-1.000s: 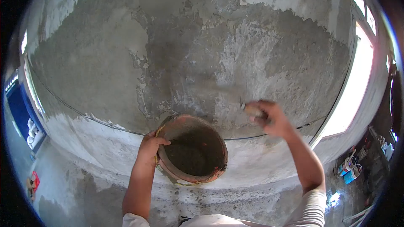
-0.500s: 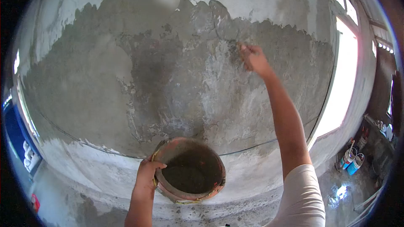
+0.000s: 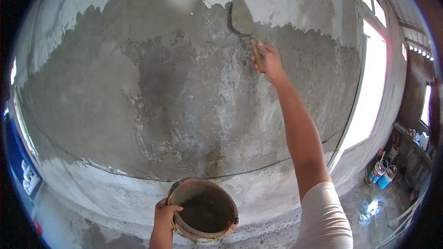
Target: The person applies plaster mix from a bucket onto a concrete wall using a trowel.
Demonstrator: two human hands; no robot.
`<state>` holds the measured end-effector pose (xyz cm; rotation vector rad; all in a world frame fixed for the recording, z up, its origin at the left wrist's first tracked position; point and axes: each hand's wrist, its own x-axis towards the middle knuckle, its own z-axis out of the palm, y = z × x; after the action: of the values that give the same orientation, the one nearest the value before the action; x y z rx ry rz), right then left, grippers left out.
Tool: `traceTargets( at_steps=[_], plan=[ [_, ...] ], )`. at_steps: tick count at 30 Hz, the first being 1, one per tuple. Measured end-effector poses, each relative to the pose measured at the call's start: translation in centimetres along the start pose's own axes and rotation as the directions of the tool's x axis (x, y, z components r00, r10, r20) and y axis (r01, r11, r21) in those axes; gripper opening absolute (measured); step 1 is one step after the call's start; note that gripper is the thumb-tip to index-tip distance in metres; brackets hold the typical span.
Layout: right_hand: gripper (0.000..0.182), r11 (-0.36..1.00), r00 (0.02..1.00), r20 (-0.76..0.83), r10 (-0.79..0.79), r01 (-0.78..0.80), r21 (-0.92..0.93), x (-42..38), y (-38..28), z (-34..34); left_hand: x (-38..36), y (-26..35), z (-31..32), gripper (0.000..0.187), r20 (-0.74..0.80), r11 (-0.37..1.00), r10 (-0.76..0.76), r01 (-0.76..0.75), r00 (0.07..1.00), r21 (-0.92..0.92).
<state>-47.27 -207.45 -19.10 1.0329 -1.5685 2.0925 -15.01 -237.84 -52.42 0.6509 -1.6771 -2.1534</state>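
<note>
Nearest me, bottom centre of the frame: round bucket (image 3: 194,190), dark mortar-like stuff (image 3: 205,213) inside. Left hand (image 3: 164,216) clasps its rim at the left, thumb hooked over the lip, fingers largely out of sight. Mouth faces up and toward the worker; held so, I judge, to keep the contents in and within reach. What bears the weight underneath, cannot tell.

Right arm, pale sleeve (image 3: 325,212) at lower right, stretches up the frame. Right hand (image 3: 269,62), upper centre, is wrapped round the handle (image 3: 257,55) of a trowel (image 3: 242,18). Long axis steep, leaning a little left: handle end down, blade tip up. Broad face roughly along the wall (image 3: 161,83); gripped by the handle, presumably, to leave the whole blade free. Dark edge along the blade's left side: mortar or shadow, unsure.

Wall behind: ragged grey coat across the middle, paler above and below. Thin cable (image 3: 258,167) crosses low.

Farther off, lower right: two pails (image 3: 386,179) side by side on the floor.
</note>
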Motion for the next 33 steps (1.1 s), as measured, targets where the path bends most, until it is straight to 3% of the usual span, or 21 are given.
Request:
traceTargets(
  at_steps=[5,7,11,13,16,20,22,26,28,31,33],
  plan=[
    [0.039,0.987,0.987,0.015,0.163,-0.163,0.004,-2.4,1.9,4.2,0.4,-2.4,-2.1,0.043,-0.039,0.999,0.008,-0.010,0.999,-0.054],
    [0.040,0.977,0.960,0.187,0.209,-0.200,-0.068,-4.4,3.1,4.3,0.2,-3.0,-2.9,0.044,-0.061,0.999,-0.023,0.021,0.998,-0.036],
    [0.043,0.953,0.950,0.249,0.189,-0.116,-0.280,-5.6,2.5,5.3,0.5,-4.3,-4.0,0.035,-0.094,0.996,0.063,-0.068,0.994,-0.049],
    [0.048,0.984,0.996,0.071,0.058,-0.045,-0.174,-3.2,1.9,5.9,0.6,-3.9,-4.3,0.035,-0.112,0.994,0.103,-0.105,0.988,-0.015],
    [0.039,0.982,0.999,0.020,-0.040,0.043,-0.185,0.8,0.6,6.4,0.1,-3.8,-4.8,0.037,-0.169,0.997,0.027,-0.014,0.985,0.075],
    [0.041,0.941,1.000,0.006,0.004,-0.002,-0.338,-1.2,2.8,5.6,1.7,-6.6,-6.9,0.043,-0.136,0.999,0.028,-0.022,0.990,0.046],
    [0.041,0.857,0.969,0.195,0.154,-0.033,-0.514,-4.4,4.0,4.2,1.6,-7.1,-7.0,0.043,-0.106,0.999,0.042,-0.041,0.994,0.012],
    [0.041,0.851,0.975,0.085,0.206,-0.136,-0.507,-9.5,2.6,1.9,0.6,-6.0,-6.1,0.035,-0.147,0.998,0.023,-0.015,0.989,0.056],
    [0.043,0.874,0.990,0.113,0.080,-0.016,-0.485,-8.9,1.5,-0.3,0.5,-5.8,-5.6,0.035,-0.166,0.998,0.034,-0.025,0.986,0.059],
    [0.048,0.895,0.999,0.019,0.026,-0.015,-0.445,-4.3,0.4,-2.1,0.2,-5.7,-5.2,0.035,-0.134,1.000,0.025,-0.027,0.991,-0.014],
    [0.050,0.935,0.991,-0.127,-0.045,-0.003,-0.355,-2.3,0.3,-2.4,-0.3,-5.4,-4.8,0.036,-0.185,0.990,-0.036,0.061,0.982,0.131]
  ],
)
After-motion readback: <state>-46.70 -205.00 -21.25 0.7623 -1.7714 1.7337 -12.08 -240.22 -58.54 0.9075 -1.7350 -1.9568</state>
